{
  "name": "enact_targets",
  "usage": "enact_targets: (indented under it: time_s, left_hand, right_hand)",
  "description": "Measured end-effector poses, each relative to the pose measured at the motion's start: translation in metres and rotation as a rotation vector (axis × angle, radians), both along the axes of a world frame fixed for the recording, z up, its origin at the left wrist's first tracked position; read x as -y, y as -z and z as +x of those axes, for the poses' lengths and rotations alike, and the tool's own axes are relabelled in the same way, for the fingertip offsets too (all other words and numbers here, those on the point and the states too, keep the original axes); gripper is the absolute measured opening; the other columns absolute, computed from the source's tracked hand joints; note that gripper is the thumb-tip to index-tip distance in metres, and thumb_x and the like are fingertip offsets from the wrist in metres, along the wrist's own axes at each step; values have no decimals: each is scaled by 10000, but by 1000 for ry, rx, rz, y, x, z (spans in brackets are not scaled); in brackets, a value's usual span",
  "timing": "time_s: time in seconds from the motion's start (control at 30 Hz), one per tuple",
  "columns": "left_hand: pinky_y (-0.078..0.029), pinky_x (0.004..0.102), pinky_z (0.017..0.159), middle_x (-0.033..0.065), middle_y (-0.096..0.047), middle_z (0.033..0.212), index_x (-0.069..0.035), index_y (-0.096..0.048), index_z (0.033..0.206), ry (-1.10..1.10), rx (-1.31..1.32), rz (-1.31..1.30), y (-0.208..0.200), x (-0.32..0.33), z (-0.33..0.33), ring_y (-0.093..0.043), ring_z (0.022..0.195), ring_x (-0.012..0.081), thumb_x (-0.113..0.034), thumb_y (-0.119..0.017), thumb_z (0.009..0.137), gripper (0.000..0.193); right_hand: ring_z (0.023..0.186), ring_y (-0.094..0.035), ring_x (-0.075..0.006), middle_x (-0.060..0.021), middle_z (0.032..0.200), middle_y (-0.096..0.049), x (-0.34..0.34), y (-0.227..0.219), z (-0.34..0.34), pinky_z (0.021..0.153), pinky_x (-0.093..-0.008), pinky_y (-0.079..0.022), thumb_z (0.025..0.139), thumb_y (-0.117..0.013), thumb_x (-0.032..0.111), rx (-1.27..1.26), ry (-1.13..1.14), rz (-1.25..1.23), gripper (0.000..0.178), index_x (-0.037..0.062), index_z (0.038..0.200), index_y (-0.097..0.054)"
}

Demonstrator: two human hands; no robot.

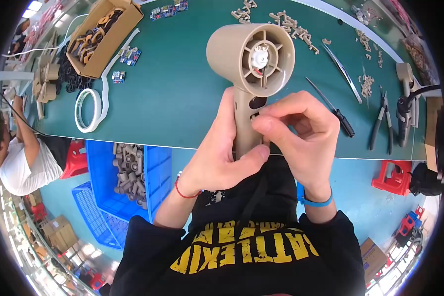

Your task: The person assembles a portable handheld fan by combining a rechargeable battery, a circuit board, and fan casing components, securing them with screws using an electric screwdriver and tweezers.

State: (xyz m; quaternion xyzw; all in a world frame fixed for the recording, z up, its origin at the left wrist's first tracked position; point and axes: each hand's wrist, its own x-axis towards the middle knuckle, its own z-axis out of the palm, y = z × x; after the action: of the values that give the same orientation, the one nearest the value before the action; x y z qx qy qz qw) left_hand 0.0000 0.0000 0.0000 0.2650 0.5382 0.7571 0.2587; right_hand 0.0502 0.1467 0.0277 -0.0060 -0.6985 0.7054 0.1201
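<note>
A beige handheld fan (pixel 226 54) stands upright before me, its round head over a straight handle. Inside the head's open end, spokes surround a white motor hub. My left hand (pixel 221 150) is closed round the handle, thumb across its front. At the handle's upper front, my right hand (pixel 303 129) pinches thumb and forefinger together beside a small dark slot (pixel 254 116). Whatever lies between those fingertips is too small to name. Just above them is a dark oval opening (pixel 257 102) in the handle.
On the green table (pixel 172 84), a screwdriver (pixel 338 114), tweezers (pixel 344 73) and pliers (pixel 382 121) lie right. A tape roll (pixel 79 111) and a carton of rings (pixel 108 44) sit left. Small beige parts (pixel 296 29) are scattered behind. A blue crate (pixel 155 172) stands below left.
</note>
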Motion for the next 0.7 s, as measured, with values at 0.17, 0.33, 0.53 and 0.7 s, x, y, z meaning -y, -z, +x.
enact_targets:
  time_s: [0.17,0.33,0.53,0.7]
  left_hand:
    - [-451,293,783,80,-449,1066,0,-241,1352,22,163,9,-6,0,4,-503,889,133,28,-559,769,665]
    - [-453,282,770,88,-457,1074,1,-223,1376,35,174,16,-5,1,5,-507,873,132,-6,-553,793,670]
    - [-468,266,652,107,-466,1088,10,-184,1397,114,241,110,-6,3,1,-537,738,130,-119,-534,885,633]
    - [-473,271,628,112,-470,1063,14,-178,1391,80,183,88,-6,3,2,-539,714,134,-158,-524,913,614]
  right_hand:
    - [689,-629,-106,-63,845,-649,4,-16,2,644,-219,-512,815,-679,-58,129,65,20,119,-10,905,-619]
    - [654,-618,-73,-40,788,-659,-4,-10,1,551,-187,-464,807,-725,7,109,33,2,119,7,881,-631]
    - [730,-604,-67,-15,861,-635,-7,10,-4,618,-193,-464,719,-819,64,-84,102,241,289,33,919,-614]
    - [742,-614,-88,-29,875,-644,-3,13,-6,629,-208,-486,691,-829,34,-16,56,-48,312,35,924,-622]
